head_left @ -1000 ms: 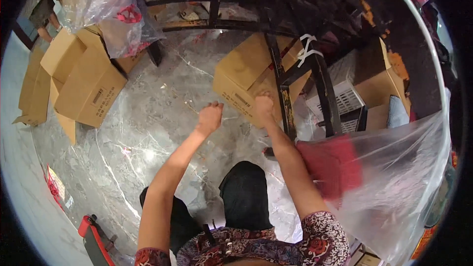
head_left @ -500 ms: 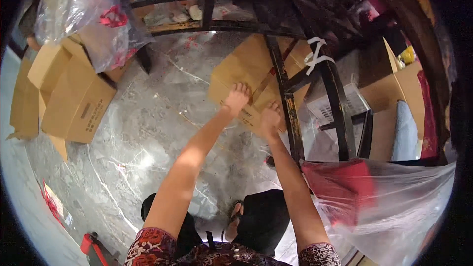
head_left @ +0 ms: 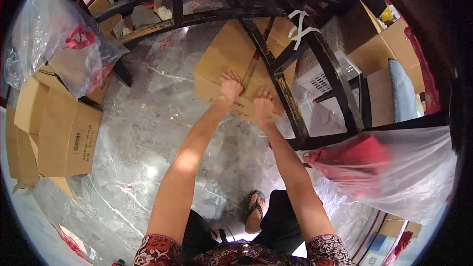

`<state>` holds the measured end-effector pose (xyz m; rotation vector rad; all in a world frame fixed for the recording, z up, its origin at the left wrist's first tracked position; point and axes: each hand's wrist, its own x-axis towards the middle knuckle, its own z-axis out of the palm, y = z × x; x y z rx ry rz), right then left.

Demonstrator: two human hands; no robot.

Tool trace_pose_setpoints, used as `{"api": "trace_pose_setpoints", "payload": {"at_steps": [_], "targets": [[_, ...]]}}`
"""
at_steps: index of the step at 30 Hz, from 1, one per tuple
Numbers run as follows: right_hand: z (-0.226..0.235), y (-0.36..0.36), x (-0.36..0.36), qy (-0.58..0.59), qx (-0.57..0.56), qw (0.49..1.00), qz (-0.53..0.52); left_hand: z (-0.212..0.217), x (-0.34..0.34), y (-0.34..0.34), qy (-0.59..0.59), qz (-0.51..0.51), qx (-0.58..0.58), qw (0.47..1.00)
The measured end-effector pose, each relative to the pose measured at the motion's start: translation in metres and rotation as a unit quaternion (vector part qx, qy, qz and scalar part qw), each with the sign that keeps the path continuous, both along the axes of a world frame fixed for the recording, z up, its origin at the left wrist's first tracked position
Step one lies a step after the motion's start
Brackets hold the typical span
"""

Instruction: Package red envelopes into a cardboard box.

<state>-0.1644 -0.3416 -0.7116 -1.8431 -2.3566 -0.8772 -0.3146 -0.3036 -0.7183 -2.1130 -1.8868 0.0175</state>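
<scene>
A closed brown cardboard box (head_left: pixel 219 51) with a strip of tape along its top rests on the grey floor, partly behind the bars of a dark frame. My left hand (head_left: pixel 230 86) grips its near top edge, left of the tape, with bent fingers on the top. Close by on the right, my right hand (head_left: pixel 264 104) holds the same edge near the box's right corner, its fingers curled too. Both arms reach forward, nearly straight. The box's far right part is crossed by a worn dark bar (head_left: pixel 263 49).
An open carton (head_left: pixel 66 133) stands at the left beneath clear plastic (head_left: pixel 59 34). Right of the frame are a white plastic basket (head_left: pixel 322 76) and another open carton (head_left: pixel 404 39). Plastic sheeting over something red (head_left: pixel 359 160) hangs at the lower right.
My view has shifted and turned slightly, and my sandalled right foot shows farther forward. Both hands stay on the box's edge, their fingers more bent. Whether the box slid I cannot tell.
</scene>
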Motion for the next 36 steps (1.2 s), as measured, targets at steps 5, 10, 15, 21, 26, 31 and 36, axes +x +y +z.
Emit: {"api": "trace_pose_setpoints", "payload": {"at_steps": [5,10,15,21,26,31,36], "targets": [[-0.01,-0.037,-0.005,0.017,-0.054,0.998,-0.02,0.004,-0.01,-0.045,-0.046,-0.029,0.014,0.998],[-0.016,-0.094,-0.028,-0.012,-0.078,0.996,-0.032,0.013,-0.04,-0.112,-0.054,-0.055,-0.011,0.997],[-0.018,-0.171,-0.051,-0.025,-0.13,0.99,-0.044,0.015,-0.07,-0.183,-0.065,-0.072,-0.001,0.995],[0.024,-0.283,-0.075,-0.041,-0.143,0.988,0.031,0.036,-0.108,-0.291,0.003,-0.113,-0.022,0.993],[0.048,-0.362,-0.086,-0.036,-0.217,0.966,0.136,0.067,-0.143,-0.381,0.027,-0.13,-0.066,0.989],[0.104,-0.35,-0.065,0.25,-0.344,0.792,0.438,0.081,-0.156,-0.424,-0.032,-0.151,-0.094,0.984],[0.138,-0.236,-0.069,0.119,-0.325,0.838,0.421,0.081,-0.149,-0.449,-0.04,-0.071,-0.064,0.995]]}}
